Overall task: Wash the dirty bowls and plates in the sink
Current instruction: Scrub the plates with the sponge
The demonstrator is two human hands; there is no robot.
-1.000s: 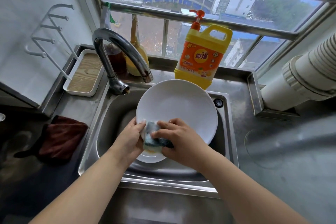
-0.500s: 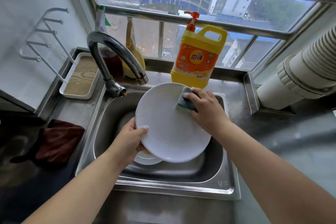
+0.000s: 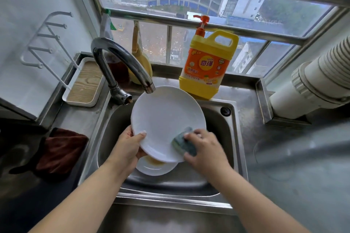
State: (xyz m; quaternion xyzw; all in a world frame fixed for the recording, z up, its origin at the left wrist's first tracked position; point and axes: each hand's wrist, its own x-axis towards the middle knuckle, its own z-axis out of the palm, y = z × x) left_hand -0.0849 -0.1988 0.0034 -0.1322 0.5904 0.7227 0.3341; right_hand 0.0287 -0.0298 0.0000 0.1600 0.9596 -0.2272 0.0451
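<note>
a large white plate (image 3: pixel 166 119) is held tilted over the steel sink (image 3: pixel 238 138), its smooth glossy face turned up toward the camera and looking clean, with its far rim just under the spout of the curved metal faucet (image 3: pixel 121 62). the left hand (image 3: pixel 128 147) grips the plate at its lower left edge, thumb lying over the rim on the face and the fingers hidden behind. the right hand (image 3: pixel 206 149) has its fingers curled around a dark green and blue sponge (image 3: pixel 184 143) and presses it against the lower right part of the plate, close to the rim. below the held plate, in the bottom of the sink, lies a second white dish (image 3: pixel 157 168) with a yellowish smear on it, mostly covered by the plate above and by the left hand. behind the sink, against the window ledge, stands a yellow and orange bottle of dish soap (image 3: pixel 206 68) with an orange pump, its base partly hidden by the plate's far rim. to the left of the faucet sits a white tray with a wood-grain bottom (image 3: pixel 85 83), and a white wire rack (image 3: pixel 47 43) leans from it against the wall. a dark red cloth (image 3: pixel 62 151) lies on the counter left of the sink. at right a wide white ribbed duct (image 3: pixel 318 79) crosses the corner above the counter.
</note>
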